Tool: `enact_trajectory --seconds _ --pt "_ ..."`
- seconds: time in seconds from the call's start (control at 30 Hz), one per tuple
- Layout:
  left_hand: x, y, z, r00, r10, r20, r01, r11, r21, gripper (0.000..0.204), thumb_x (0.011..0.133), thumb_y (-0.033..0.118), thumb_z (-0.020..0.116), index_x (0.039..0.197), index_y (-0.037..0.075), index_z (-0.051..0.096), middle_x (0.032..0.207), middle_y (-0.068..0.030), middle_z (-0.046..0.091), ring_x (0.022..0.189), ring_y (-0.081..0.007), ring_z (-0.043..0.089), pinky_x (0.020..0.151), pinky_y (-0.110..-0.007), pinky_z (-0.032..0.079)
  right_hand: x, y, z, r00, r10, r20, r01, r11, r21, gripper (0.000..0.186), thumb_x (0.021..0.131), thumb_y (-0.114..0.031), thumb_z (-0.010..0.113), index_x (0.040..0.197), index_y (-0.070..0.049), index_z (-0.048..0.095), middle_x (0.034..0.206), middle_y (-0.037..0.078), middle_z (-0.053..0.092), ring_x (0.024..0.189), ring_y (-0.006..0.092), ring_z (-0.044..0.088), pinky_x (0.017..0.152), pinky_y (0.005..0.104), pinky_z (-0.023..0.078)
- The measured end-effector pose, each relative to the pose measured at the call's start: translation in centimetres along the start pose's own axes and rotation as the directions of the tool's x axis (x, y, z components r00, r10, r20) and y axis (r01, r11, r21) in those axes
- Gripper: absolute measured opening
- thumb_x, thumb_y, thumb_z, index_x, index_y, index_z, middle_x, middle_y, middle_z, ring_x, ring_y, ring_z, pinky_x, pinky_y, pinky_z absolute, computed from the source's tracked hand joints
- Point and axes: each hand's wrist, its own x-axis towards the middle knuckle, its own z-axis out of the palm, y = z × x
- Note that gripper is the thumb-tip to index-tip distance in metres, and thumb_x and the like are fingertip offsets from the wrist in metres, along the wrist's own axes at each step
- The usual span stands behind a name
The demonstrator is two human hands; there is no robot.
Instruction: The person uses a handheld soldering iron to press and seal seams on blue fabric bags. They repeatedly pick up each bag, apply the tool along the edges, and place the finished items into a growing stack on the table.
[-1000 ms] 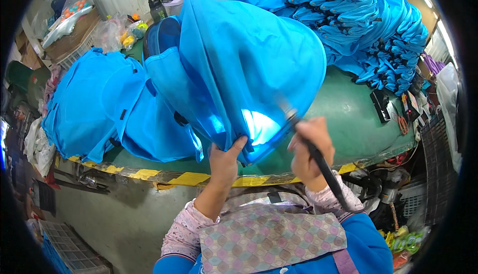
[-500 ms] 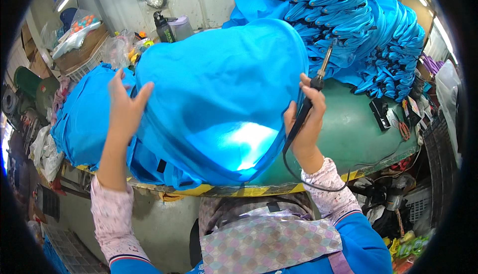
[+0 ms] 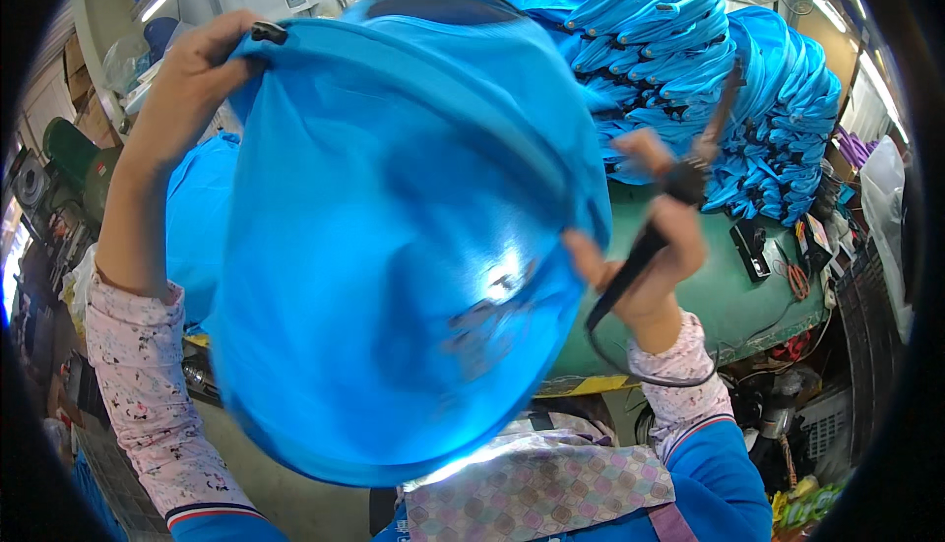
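Observation:
A large blue fabric piece with a springy rounded rim [image 3: 335,178] hangs raised and tilted before me, its lower edge over my lap. My left hand [image 3: 202,69] is closed on its upper left rim, beside a small black fitting [image 3: 268,33]. In my right hand [image 3: 658,266] is a soldering iron [image 3: 686,184] with a black handle, its metal tip pointing up and away. My right thumb is close to the fabric's right edge; blur hides whether it touches. A black curved panel [image 3: 443,0] shows at the far side of the fabric. Some printing on the fabric is smeared.
Tall stacks of folded blue fabric pieces [image 3: 650,40] stand at the back right of the green table [image 3: 728,291]. More blue fabric [image 3: 202,217] lies at the left. A black box [image 3: 751,250] and orange-handled scissors [image 3: 797,281] sit at right. The iron's cord [image 3: 679,382] loops below my wrist.
My left hand has risen, moved left and closed on the rim. The fabric piece has come up off the table toward me and turned. My right hand, with the soldering iron, has shifted right.

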Motion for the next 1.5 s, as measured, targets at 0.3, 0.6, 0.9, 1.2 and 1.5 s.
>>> enact_trajectory --seconds 0.3,0.6,0.9,1.2,1.5 --pt "-10.8 9.3 17.0 0.310 0.012 0.951 0.355 0.926 -0.128 0.060 0.091 0.060 0.063 0.101 0.001 0.072 0.092 -0.0183 0.073 0.077 -0.0275 0.070 0.071 -0.038 0.054 -4.7 -1.2 8.5 0.964 0.233 -0.131 -0.229 0.972 0.048 0.051 0.084 0.003 0.064 0.127 -0.004 0.037 0.129 0.027 0.056 0.088 0.0215 0.053 0.076 0.0329 0.046" --pt "-15.4 5.5 36.9 0.692 -0.696 0.190 0.188 -0.080 -0.979 0.022 0.092 0.012 0.068 0.112 0.004 0.061 0.102 -0.0044 0.064 0.087 -0.0143 0.059 0.079 -0.031 0.050 -7.0 -1.2 8.0 0.885 0.411 -0.217 -0.427 0.904 -0.027 0.053 0.084 0.003 0.069 0.130 -0.004 0.043 0.129 0.021 0.059 0.101 0.0262 0.056 0.086 0.0356 0.046" --pt "-13.1 6.5 35.9 0.802 -0.543 0.248 0.297 0.003 -0.955 0.051 0.085 0.013 0.079 0.130 0.003 0.055 0.112 -0.0067 0.066 0.096 -0.0157 0.063 0.089 -0.033 0.052 -9.8 -9.6 -1.9 0.900 0.334 0.278 -0.324 0.942 -0.083 0.037 0.073 -0.013 0.075 0.109 -0.007 0.067 0.074 0.002 0.058 0.071 0.0198 0.051 0.073 0.0370 0.035" --pt "-13.5 6.3 36.6 0.748 -0.622 0.233 0.296 -0.002 -0.955 0.051 0.083 0.002 0.078 0.130 0.004 0.056 0.118 -0.0056 0.067 0.105 -0.0186 0.065 0.093 -0.034 0.051 -12.9 -9.1 0.9 0.966 0.102 0.238 -0.055 0.979 -0.196 0.033 0.076 -0.018 0.074 0.107 -0.009 0.068 0.072 -0.005 0.054 0.069 0.0143 0.049 0.072 0.0340 0.035" --pt "-13.0 6.8 36.9 0.746 -0.652 0.139 0.283 0.121 -0.952 0.034 0.084 0.008 0.079 0.115 0.000 0.067 0.104 -0.0071 0.071 0.091 -0.0153 0.067 0.081 -0.029 0.053 -10.8 -7.7 1.4 0.929 0.278 0.246 -0.241 0.955 -0.171 0.032 0.074 -0.017 0.076 0.104 -0.010 0.066 0.071 -0.004 0.053 0.066 0.0181 0.050 0.073 0.0373 0.036"
